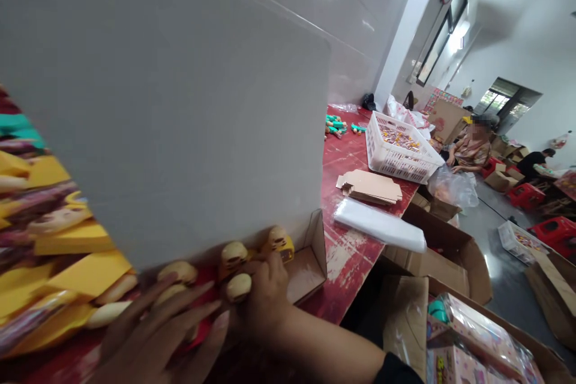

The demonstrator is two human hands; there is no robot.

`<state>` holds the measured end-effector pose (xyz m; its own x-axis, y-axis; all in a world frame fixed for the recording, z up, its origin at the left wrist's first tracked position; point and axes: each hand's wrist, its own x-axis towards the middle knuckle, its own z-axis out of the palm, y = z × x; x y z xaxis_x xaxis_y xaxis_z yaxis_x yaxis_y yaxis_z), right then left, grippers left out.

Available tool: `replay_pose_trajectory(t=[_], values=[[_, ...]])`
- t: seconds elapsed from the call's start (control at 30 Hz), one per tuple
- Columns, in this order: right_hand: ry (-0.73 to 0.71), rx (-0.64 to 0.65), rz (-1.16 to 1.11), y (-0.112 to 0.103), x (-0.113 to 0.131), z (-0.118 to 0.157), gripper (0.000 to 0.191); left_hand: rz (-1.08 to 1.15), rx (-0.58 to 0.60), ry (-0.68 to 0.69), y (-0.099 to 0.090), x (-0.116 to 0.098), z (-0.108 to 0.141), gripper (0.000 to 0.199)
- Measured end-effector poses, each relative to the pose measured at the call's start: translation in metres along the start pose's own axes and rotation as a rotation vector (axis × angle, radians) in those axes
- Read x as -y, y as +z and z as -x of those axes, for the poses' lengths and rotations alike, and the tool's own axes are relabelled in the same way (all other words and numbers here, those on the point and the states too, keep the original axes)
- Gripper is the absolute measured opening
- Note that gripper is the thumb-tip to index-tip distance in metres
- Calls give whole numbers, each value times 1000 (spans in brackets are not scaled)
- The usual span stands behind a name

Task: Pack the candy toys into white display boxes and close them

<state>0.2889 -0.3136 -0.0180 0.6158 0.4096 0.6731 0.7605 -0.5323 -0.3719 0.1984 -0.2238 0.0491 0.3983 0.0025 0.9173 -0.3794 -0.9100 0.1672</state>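
A cardboard display box with a tall grey back panel (216, 102) stands on the table, with a shallow tray (308, 273) at its foot. Small toy figures with round cream heads are in the tray, among them a yellow-bodied one (279, 243) near the right end and another (234, 254) beside it. My right hand (270, 291) reaches into the tray, fingers curled against a cream-headed toy figure (239, 288). Blurred by motion, my left hand (162, 336) spreads its fingers over more round heads (177, 273) at the tray's left part.
Yellow packaged toys (58, 240) are heaped on the left. Along the red table (339, 162) lie flat cardboard pieces (371, 186), a plastic film roll (378, 225) and a white basket (400, 147). Open cartons (454, 264) stand at right. A person (470, 150) sits farther back.
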Motion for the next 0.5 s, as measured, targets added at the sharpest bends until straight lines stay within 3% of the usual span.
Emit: replay_pose_trajectory(t=[0.07,0.17,0.27,0.33,0.4,0.47,0.5], values=[[-37,-83,-54,-12,5,-2,24,-9,44,-32,-4,-6,1,15],[-81,-288,-169,-43,21,1,32,37,148,-128,-20,-11,6,41],[-36,-352,-266,-75,26,18,42,-59,90,-344,-41,3,16,52],[-10,-369,-307,-88,18,32,45,-315,113,-560,-57,20,28,47],[-40,-349,-343,-92,6,45,47,-574,345,-842,-70,34,45,49],[-80,-320,-368,-92,-2,56,45,-656,563,-973,-78,40,64,54],[-90,-303,-381,-91,-4,60,42,-650,611,-982,-80,40,72,55]])
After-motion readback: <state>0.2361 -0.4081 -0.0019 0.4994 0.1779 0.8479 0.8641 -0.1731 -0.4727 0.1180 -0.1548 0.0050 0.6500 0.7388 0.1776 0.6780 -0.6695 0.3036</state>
